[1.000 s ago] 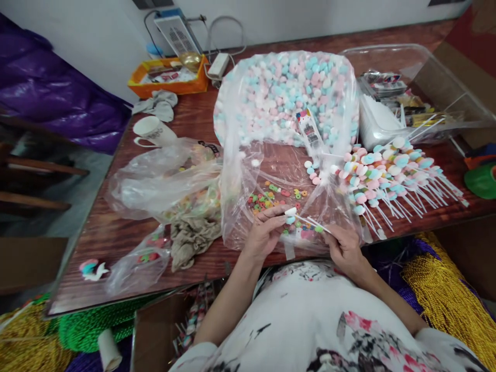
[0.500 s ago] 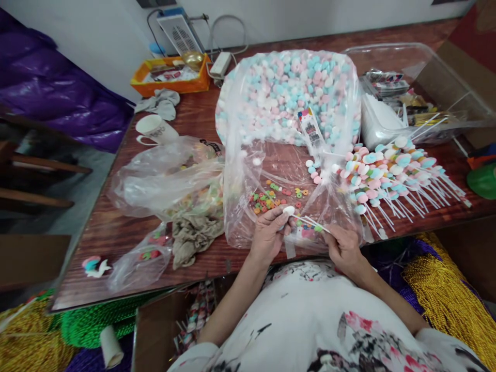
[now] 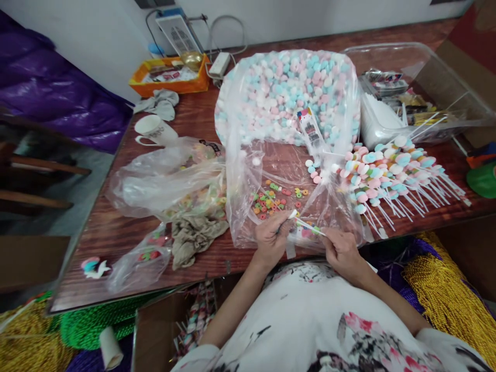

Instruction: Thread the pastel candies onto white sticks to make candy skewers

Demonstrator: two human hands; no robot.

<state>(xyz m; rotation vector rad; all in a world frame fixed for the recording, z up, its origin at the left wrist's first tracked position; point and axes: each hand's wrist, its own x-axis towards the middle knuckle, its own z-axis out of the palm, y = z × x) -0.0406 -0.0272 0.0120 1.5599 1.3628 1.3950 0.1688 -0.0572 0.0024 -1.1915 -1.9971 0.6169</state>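
Pinching a marshmallow (image 3: 293,214), left hand (image 3: 271,238), right hand (image 3: 341,249) seemingly gripping a stick (image 3: 308,226)

Thin white candy-tipped stick (image 3: 306,226), near-level

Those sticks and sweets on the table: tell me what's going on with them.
A person is putting sweets on a thin white stick. The right hand grips the stick's near end; the left hand pinches a white sweet at its tip. Both work over a clear plastic bag scattered with small coloured rings. Finished sticks are piled to the right on the wooden table.
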